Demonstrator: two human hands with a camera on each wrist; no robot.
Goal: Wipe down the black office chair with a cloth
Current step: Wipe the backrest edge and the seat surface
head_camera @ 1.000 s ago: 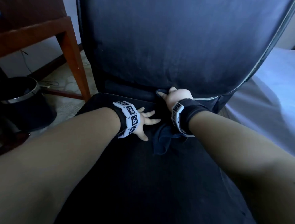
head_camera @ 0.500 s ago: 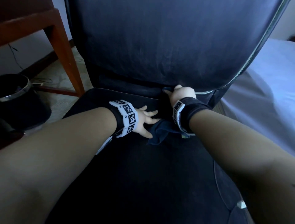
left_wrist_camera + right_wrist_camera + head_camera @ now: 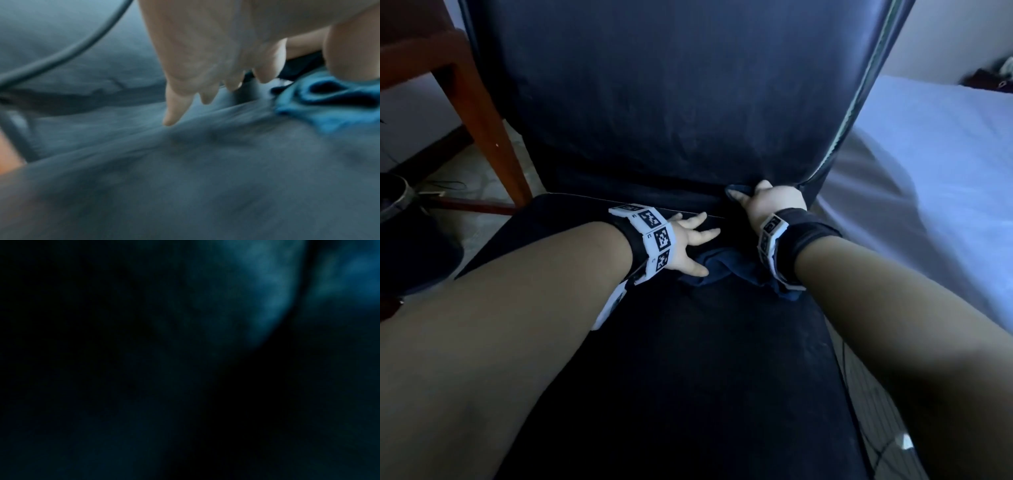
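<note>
The black office chair fills the head view, backrest (image 3: pixel 671 102) upright behind the seat (image 3: pixel 705 377). A dark blue cloth (image 3: pixel 722 267) lies bunched at the back of the seat. My right hand (image 3: pixel 770 202) grips its far end and presses it into the crease under the backrest, near the right corner. My left hand (image 3: pixel 691 240) rests on the seat with fingers spread, its thumb touching the cloth's near edge. In the left wrist view the left hand (image 3: pixel 216 65) hangs over the seat beside the blue cloth (image 3: pixel 333 113). The right wrist view is dark.
A wooden table leg (image 3: pixel 482 120) stands left of the chair, with a dark round bin (image 3: pixel 400 212) on the floor beside it. A bed with a pale sheet (image 3: pixel 928 188) lies close along the chair's right side. A cable (image 3: pixel 873 428) runs over the floor there.
My right hand has slid the cloth rightward along the crease toward the backrest's right corner. The trailing cloth now lies against my left thumb. My left hand has stayed on the seat.
</note>
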